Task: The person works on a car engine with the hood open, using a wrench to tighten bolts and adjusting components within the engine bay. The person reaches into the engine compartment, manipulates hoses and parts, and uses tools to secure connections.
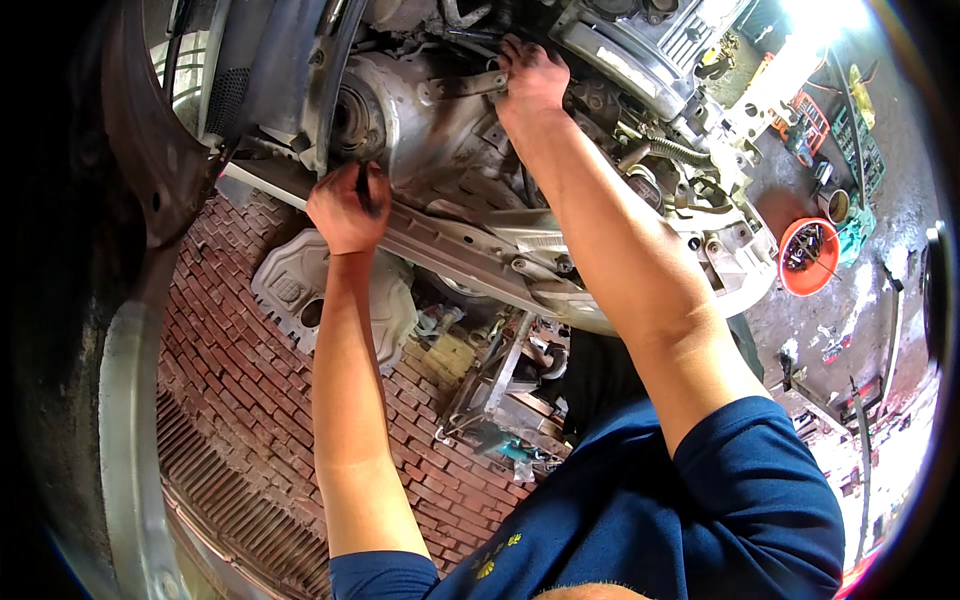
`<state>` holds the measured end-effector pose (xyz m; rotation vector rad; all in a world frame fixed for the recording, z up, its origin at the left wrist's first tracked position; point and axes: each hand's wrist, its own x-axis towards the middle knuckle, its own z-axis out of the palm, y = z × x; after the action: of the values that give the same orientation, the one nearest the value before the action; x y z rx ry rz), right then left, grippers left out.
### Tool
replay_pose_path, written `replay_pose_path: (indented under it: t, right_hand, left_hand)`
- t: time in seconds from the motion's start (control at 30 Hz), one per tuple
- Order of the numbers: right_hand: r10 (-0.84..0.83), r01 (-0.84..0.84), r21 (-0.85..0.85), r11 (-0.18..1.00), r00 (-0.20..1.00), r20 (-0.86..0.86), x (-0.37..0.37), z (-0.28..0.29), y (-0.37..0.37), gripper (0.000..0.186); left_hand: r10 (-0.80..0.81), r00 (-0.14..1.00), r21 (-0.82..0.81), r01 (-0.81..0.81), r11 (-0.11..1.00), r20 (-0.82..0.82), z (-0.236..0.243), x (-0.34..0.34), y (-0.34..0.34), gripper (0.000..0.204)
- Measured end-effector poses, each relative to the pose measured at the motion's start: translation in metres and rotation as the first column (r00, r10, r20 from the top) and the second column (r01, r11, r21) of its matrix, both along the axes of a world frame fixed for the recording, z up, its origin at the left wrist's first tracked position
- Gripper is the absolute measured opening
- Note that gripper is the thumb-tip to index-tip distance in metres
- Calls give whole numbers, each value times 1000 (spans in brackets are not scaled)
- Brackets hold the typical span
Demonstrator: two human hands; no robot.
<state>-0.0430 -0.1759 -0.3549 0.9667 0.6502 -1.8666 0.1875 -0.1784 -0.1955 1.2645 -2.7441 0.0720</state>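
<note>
My left hand [348,205] is closed at the lower edge of a round opening [360,120] in a pale metal housing, just above a long metal crossmember [440,245]; what its fingers hold is hidden or too dark to name. My right hand [533,78] is higher, with curled fingers at the end of a metal bracket [458,87] on that housing, beside dark rods and an engine part [635,55]; exactly what it grips I cannot make out. Both forearms come up from the lower edge, and both hands are smudged dark.
A pale cast cover [285,275] lies below on red brick paving [230,350]. A cluttered metal cart [505,385] is underneath. At right are an orange bowl [808,256] of small parts, tool cases [855,140] and bars on the floor. A dark body panel [145,160] borders the left.
</note>
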Motion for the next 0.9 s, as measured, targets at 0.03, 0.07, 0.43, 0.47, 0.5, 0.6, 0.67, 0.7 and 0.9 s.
replay_pose_path:
  t: [0.03,0.07,0.43,0.47,0.5,0.6,0.67,0.7,0.9]
  right_hand:
    - [72,-68,56,996,994,-84,6,6,-2,27]
    - [151,-133,116,984,976,-160,13,14,-3,31]
    - [30,-59,185,981,988,153,-23,-64,38,31]
    - [18,-44,189,981,990,140,-30,-77,40,31]
    - [165,-146,291,946,985,-43,-51,-101,42,28]
    - [172,-134,312,941,980,-98,-28,-74,37,20]
    - [224,-138,339,931,947,-229,-19,-52,34,24]
    - [197,-106,340,934,950,-244,-16,-45,33,25]
    - [152,-100,178,979,937,-313,-7,-23,19,16]
  left_hand:
    - [-5,1000,-13,6,1000,8,0,5,-1,31]
    - [-8,1000,-27,9,1000,20,4,11,0,31]
    - [-10,1000,-19,10,1000,21,7,9,1,31]
    - [-21,1000,-22,21,1000,12,3,2,-2,31]
    - [-51,998,-20,50,999,-23,-8,-15,-8,31]
    - [-56,998,-24,56,998,-12,-7,3,-2,31]
    - [-32,999,-31,33,999,25,1,4,-1,31]
    - [-35,999,-34,36,999,24,2,2,-1,31]
    - [-28,1000,-3,28,1000,0,0,-5,0,30]
